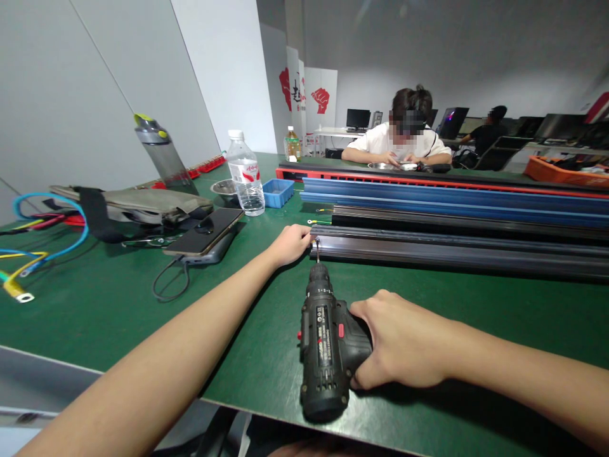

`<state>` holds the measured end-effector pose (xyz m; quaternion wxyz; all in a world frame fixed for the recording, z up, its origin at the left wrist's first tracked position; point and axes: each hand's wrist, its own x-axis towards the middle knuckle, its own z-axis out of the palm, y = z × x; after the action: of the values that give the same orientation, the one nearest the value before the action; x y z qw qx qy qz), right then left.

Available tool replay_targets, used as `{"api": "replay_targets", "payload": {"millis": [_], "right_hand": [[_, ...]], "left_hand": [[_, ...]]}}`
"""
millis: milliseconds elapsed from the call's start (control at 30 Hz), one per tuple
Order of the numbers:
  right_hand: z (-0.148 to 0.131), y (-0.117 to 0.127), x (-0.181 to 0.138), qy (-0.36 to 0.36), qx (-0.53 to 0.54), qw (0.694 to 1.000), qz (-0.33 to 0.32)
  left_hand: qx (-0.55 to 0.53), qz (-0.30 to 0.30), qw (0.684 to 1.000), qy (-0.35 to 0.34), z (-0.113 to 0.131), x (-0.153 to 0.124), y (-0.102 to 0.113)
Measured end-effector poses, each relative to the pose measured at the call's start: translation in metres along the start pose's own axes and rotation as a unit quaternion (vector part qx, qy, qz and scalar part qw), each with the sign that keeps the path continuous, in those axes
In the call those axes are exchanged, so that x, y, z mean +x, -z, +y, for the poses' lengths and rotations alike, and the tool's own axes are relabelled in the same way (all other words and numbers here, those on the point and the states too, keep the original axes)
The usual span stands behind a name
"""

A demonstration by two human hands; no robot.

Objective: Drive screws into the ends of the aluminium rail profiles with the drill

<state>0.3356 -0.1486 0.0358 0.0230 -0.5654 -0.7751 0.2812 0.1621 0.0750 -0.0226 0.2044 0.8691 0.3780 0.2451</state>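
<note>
Evidently the step in hand is screw work at the near end of a long dark bar (428, 252), which lies across the surface (252, 330) just beyond the right hand (404, 343) and runs off to its right. That hand is wrapped around the handle of a black power drill (326, 362), which points away from the person. The drill's slim bit (318, 252) reaches the bar's end, close beside the fingers of the left hand (291, 245). The left hand is drawn in narrow against that end; its fingertips are partly hidden, so I cannot tell whether they pinch the bar itself or some small part on it. Whether the bit is seated in a screw is likewise too small to make out.

As I judge it, the next move calls for a straight, steady push from the right hand, with the left bracing the bar and its fingers clear of the bit; a slip sideways could catch them.

Beyond both hands lie another dark bar (451, 219) and a blue bar (428, 198). To the left hand's left lies a phone (207, 230), with a water bottle (246, 178) farther off beyond that hand.
</note>
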Motion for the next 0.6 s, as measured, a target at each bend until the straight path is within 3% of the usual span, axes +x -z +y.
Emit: {"api": "replay_targets", "payload": {"millis": [600], "right_hand": [[0.0011, -0.0007, 0.0015, 0.007, -0.001, 1.0, 0.019]], "left_hand": [[-0.001, -0.009, 1.0, 0.013, 0.0037, -0.0002, 0.0009]]}}
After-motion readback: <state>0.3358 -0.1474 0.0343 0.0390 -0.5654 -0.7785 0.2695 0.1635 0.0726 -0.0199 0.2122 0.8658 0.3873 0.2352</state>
